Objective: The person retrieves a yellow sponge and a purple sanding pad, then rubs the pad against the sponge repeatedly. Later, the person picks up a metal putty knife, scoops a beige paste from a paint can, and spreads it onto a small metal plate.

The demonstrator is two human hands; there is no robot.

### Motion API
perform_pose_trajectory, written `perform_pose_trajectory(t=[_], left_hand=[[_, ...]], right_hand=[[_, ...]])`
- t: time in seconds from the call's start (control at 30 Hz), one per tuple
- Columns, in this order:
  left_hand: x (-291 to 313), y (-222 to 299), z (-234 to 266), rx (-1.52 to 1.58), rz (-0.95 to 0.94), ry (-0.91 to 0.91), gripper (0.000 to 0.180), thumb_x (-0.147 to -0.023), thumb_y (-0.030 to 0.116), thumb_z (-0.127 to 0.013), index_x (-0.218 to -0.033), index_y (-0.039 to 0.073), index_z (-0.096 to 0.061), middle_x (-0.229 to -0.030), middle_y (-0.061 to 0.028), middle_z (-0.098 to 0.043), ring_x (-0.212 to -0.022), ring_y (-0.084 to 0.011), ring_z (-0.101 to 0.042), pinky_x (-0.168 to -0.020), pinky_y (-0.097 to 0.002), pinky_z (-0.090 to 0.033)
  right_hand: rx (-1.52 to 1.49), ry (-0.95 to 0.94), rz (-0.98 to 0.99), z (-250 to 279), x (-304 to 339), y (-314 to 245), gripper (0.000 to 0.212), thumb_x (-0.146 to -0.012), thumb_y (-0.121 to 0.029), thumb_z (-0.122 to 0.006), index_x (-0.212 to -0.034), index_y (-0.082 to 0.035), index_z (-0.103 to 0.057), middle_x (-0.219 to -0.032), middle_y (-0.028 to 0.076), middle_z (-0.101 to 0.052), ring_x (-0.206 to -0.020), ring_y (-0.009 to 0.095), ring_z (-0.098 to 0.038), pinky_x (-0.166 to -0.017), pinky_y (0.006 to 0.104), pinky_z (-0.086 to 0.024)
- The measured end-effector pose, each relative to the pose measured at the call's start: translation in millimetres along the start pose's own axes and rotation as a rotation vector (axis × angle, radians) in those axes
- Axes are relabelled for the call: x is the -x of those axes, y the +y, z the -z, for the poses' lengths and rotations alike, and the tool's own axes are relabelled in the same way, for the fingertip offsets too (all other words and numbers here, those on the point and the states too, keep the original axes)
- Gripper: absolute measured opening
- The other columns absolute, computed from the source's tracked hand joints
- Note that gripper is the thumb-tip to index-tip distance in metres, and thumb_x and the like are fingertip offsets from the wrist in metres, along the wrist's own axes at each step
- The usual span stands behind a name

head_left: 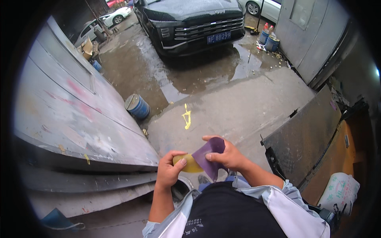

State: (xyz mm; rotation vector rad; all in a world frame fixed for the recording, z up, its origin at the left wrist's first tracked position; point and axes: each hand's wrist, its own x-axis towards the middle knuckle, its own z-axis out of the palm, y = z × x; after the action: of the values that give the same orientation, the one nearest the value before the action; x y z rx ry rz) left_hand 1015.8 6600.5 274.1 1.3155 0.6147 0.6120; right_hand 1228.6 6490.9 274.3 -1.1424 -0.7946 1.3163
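Observation:
In front of my waist, my left hand point(168, 171) is closed on the left end of a flat yellow pad point(193, 165) with a rounded edge, thumb on top. My right hand point(231, 156) grips a bent purple sheet that looks like sandpaper point(213, 148). The right thumb presses on its front, with fingers behind it. The sheet's left edge overlaps the right end of the pad. How the two meet behind the sheet is hidden.
A dark car point(194, 23) stands ahead on wet ground. Large pale panels point(75, 103) lean at my left, near a blue drum point(137, 106). On my right are a dark panel point(305, 131) and a stuffed white sack point(339, 193). Blue cans point(272, 43) stand farther off.

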Motion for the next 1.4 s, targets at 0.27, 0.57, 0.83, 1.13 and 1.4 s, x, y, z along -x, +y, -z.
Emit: perform_pose_trajectory(t=[0.27,0.57,0.83,1.13,1.4], left_hand=[[-10.0,-35.7,-6.9,0.565,0.113,0.166,0.029,-0.100,0.018,-0.048,-0.116,-0.006,-0.056,-0.105,-0.0138,-0.065,-0.092,-0.0218,-0.065,-0.082,-0.0341,-0.053],[-7.6,-28.5,-25.9,0.539,0.137,-0.135,0.051,-0.094,0.005,-0.053,-0.141,-0.002,-0.034,-0.131,-0.0158,-0.053,-0.115,-0.0248,-0.058,-0.095,-0.0377,-0.050],[-13.0,-23.2,-23.0,0.456,0.115,-0.117,0.040,-0.100,0.009,-0.045,-0.138,0.004,-0.037,-0.118,-0.0150,-0.060,-0.105,-0.0199,-0.061,-0.092,-0.0320,-0.050],[-29.1,-59.7,-3.8,0.567,0.163,-0.009,0.013,-0.101,0.013,-0.046,-0.110,0.005,-0.051,-0.100,-0.0106,-0.064,-0.092,-0.0214,-0.065,-0.084,-0.0341,-0.054],[-54.3,-81.9,-17.0,0.534,0.379,-0.012,0.030,-0.102,0.033,-0.045,-0.106,0.005,-0.053,-0.068,-0.0027,-0.051,-0.057,-0.0128,-0.049,-0.054,-0.0258,-0.042]], right_hand=[[-0.109,0.142,0.089,8.5,7.9,4.1,0.062,-0.082,-0.013,-0.072,-0.137,-0.002,-0.044,-0.114,0.006,-0.058,-0.105,0.014,-0.056,-0.091,0.0298,-0.047],[-0.080,0.046,0.194,5.6,12.9,7.8,0.063,-0.083,-0.013,-0.071,-0.138,-0.003,-0.042,-0.112,0.006,-0.059,-0.103,0.013,-0.057,-0.090,0.0300,-0.047],[-0.024,-0.066,0.115,-4.3,10.8,-4.3,0.061,-0.085,-0.015,-0.069,-0.139,-0.004,-0.042,-0.112,0.005,-0.059,-0.103,0.012,-0.056,-0.089,0.0289,-0.047],[-0.067,0.006,0.141,-8.9,8.8,-0.2,0.063,-0.083,-0.016,-0.071,-0.138,-0.002,-0.043,-0.108,0.004,-0.059,-0.101,0.012,-0.056,-0.090,0.0285,-0.046],[-0.142,0.244,0.166,32.4,24.3,12.1,0.059,-0.083,-0.017,-0.070,-0.135,-0.003,-0.046,-0.113,0.005,-0.059,-0.103,0.012,-0.056,-0.092,0.0295,-0.046]])
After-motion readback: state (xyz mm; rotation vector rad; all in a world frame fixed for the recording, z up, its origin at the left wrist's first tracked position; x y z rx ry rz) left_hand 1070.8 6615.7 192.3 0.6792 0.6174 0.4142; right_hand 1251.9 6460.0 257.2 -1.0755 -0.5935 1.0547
